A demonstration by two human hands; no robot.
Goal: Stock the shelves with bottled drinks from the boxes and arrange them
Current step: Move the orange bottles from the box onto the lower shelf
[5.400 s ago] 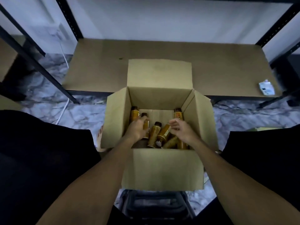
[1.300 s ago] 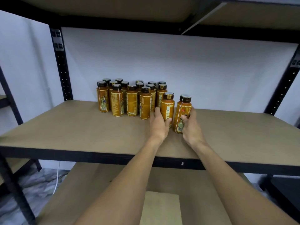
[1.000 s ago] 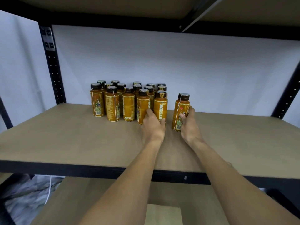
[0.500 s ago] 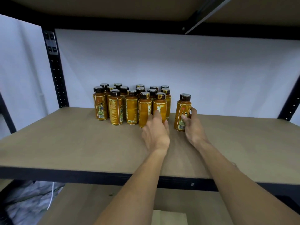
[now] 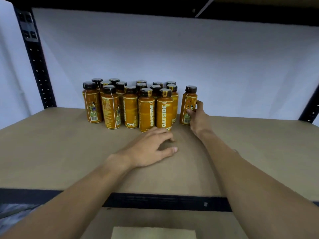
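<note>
Since half a second ago the left hand [image 5: 150, 148] has drawn back from the front row and now lies on the shelf [image 5: 69, 152] with its fingers loosely bent and its thumb stretched out to the right, holding nothing. Its knuckles sit just in front of the foot of the two bottles lettered OATSIDE [image 5: 164, 109]; whether the fingertips touch them cannot be told. To its right, the right hand [image 5: 198, 119] grips the lone bottle [image 5: 187, 100] low on its right side, thumb across the label and fingers curled behind it. That bottle stands upright on the shelf, a narrow gap apart from the right end of the group. The group of bottles [image 5: 129, 107], all amber with dark caps, stands upright and packed close in several rows toward the back of the shelf, near the white wall [image 5: 172, 57]. A black perforated post [image 5: 38, 66] rises at the left rear corner, and part of another [image 5: 310, 107] shows at the right edge. Along the near edge of the shelf runs a black rail [image 5: 164, 201]. Below it lies a lower shelf [image 5: 215, 225], with a cardboard flap [image 5: 153, 232] showing at the bottom of the view.
</note>
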